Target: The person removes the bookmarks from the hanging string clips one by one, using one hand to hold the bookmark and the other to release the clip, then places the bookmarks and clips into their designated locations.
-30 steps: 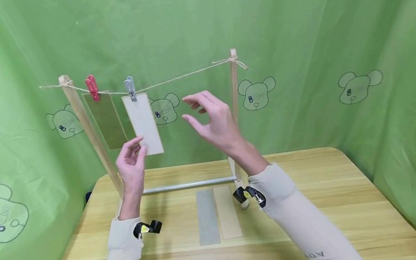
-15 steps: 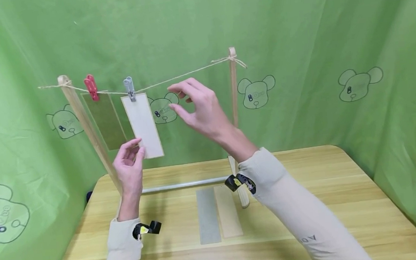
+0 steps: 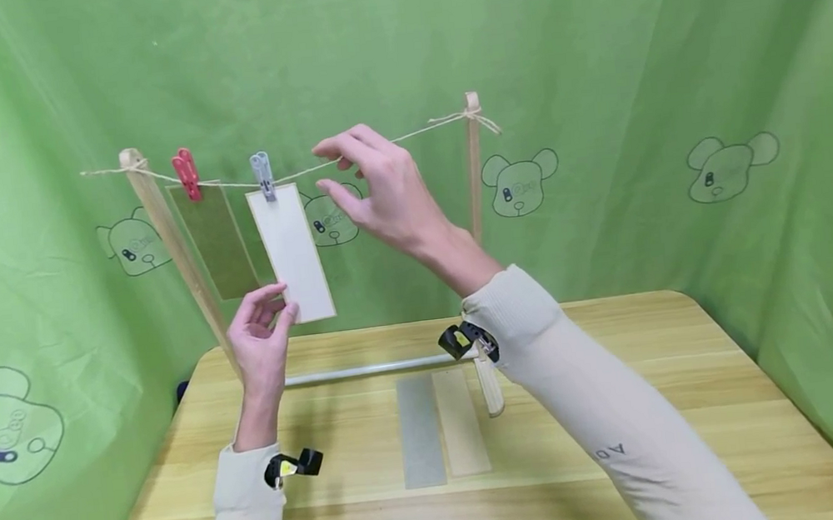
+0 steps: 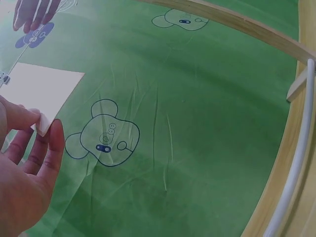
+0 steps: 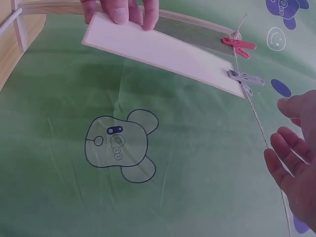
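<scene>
A grey clothespin (image 3: 263,177) holds a white card (image 3: 291,251) by its top on a thin string (image 3: 303,172). My left hand (image 3: 261,333) pinches the card's lower left edge; in the left wrist view the thumb (image 4: 22,117) lies on its face with fingertips behind. My right hand (image 3: 388,183) is raised to the right of the grey clothespin, level with the string, thumb and fingers apart and holding nothing. Further left, a red clothespin (image 3: 186,175) holds a dark, see-through olive card (image 3: 215,242) on the same string.
Two wooden posts, left (image 3: 165,226) and right (image 3: 476,170), carry the string; a white rod (image 3: 374,369) joins them low down. On the wooden table (image 3: 597,410) lie a grey strip (image 3: 421,431) and a tan strip (image 3: 462,423), side by side. Green curtain (image 3: 594,67) surrounds the table.
My right hand has risen and moved left to the string, closer to the grey clothespin. My left hand stays at the card, whose lower edge has shifted slightly down.
</scene>
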Tool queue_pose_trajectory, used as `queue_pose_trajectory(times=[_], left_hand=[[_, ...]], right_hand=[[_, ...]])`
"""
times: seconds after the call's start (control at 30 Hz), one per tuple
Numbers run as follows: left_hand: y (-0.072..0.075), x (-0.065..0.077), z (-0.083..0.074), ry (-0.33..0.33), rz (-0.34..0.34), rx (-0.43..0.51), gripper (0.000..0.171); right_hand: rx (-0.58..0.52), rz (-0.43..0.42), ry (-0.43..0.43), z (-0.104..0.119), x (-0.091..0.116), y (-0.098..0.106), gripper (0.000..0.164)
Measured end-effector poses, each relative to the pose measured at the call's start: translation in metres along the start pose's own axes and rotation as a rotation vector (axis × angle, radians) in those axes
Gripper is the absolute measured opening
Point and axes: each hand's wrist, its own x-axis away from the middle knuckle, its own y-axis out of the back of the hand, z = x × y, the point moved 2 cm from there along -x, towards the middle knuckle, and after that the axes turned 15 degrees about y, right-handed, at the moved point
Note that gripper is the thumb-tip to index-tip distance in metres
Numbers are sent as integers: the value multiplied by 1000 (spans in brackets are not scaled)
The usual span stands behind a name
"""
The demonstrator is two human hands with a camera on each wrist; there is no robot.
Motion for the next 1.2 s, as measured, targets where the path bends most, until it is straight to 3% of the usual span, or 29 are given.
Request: queue_pose_trajectory(times=[0.23, 0.53, 0.9, 1.2], left_hand=[[2, 2, 1, -10, 3, 46, 26], [2, 2, 1, -34, -15, 74, 27], [3, 2, 2, -29, -23, 95, 26], [9, 4, 1, -18, -26, 109, 27]], right_hand=[[-9, 32, 16, 3, -22, -7, 34], [53, 256, -80, 1, -42, -18, 37], [58, 442, -156, -3, -64, -36, 39], [40, 489, -204, -3, -75, -48, 33]])
